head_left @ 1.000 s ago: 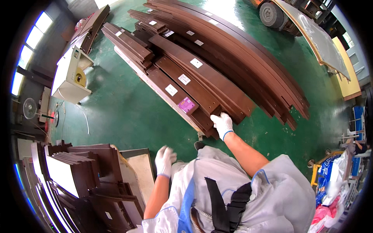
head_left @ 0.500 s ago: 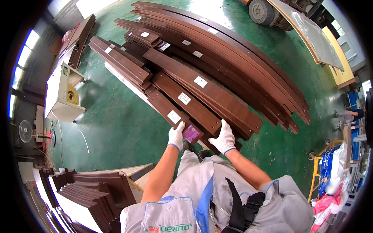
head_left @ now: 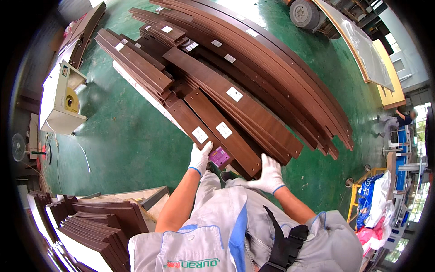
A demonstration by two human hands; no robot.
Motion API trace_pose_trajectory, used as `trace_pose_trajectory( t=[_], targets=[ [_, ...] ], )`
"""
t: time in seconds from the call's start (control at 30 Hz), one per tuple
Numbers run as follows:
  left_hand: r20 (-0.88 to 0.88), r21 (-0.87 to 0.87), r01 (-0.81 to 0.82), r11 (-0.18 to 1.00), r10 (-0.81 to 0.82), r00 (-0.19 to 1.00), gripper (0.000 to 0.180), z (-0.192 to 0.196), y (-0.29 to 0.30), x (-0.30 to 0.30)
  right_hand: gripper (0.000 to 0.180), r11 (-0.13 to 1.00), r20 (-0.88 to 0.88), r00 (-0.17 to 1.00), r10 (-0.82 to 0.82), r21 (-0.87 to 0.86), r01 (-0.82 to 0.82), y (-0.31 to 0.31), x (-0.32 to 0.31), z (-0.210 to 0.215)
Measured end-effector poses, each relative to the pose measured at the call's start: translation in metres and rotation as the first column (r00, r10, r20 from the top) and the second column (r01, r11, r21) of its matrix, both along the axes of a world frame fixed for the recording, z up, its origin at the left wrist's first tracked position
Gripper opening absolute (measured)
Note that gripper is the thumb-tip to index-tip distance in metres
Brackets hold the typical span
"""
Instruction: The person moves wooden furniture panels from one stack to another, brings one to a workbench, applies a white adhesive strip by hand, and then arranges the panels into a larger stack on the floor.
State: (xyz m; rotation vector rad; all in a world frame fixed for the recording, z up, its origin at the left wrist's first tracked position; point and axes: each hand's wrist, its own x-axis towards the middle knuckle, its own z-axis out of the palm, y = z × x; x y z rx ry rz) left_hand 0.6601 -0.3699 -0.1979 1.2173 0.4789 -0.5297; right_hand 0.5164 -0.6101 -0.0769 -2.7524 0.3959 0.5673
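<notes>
My left hand, in a white knit glove, grips the near end of a long dark-brown board. Its thumb lies on top, beside a purple label; the other fingers are mostly hidden. My right hand, gloved alike, wraps the near right corner of a second brown board with a white label. Its fingers lie along the right edge and the thumb at the end. Both boards rest side by side on the stack, their near ends toward my body. Another layered pile of boards lies just right of them.
Longer brown boards lie beyond. A white machine cabinet and a fan stand left. More brown panels are at lower left. A wheeled vehicle, a yellow frame with plastic bags, and another person are right.
The second board has slid toward me and swung left against the first board, opening a gap from the pile at its right. My right hand has moved slightly with its end; my left keeps its hold.
</notes>
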Motion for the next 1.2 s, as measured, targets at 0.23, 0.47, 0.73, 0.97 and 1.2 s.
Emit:
trace_pose_trajectory(
  t=[0.23, 0.47, 0.73, 0.97, 1.2],
  targets=[
    [0.038, 0.037, 0.012, 0.999, -0.013, 0.999, 0.050, -0.030, 0.008, 0.004, 0.117, 0.997, -0.031, 0.997, -0.065, -0.047, 0.064, 0.022, 0.040, -0.040],
    [0.159, 0.099, -0.045, 0.994, 0.029, 0.987, 0.064, 0.004, -0.025, 0.006, 0.115, 0.991, -0.049, 0.990, -0.134, -0.010, 0.134, -0.023, -0.006, -0.037],
    [0.251, 0.122, -0.143, 0.982, 0.109, 0.962, 0.070, -0.019, -0.027, 0.010, 0.095, 0.891, -0.107, 0.962, -0.250, 0.363, 0.272, -0.094, -0.122, 0.024],
    [0.460, 0.339, -0.310, 0.888, 0.131, 0.878, 0.069, 0.034, -0.057, -0.092, 0.103, 0.884, -0.016, 0.993, -0.120, 0.454, 0.114, -0.111, -0.130, 0.042],
    [0.386, -0.581, -0.006, 0.814, 0.282, 0.878, 0.079, 0.098, -0.047, -0.193, 0.107, 0.733, 0.129, 0.891, 0.435, 0.525, -0.434, -0.016, -0.027, 0.086]
  ],
)
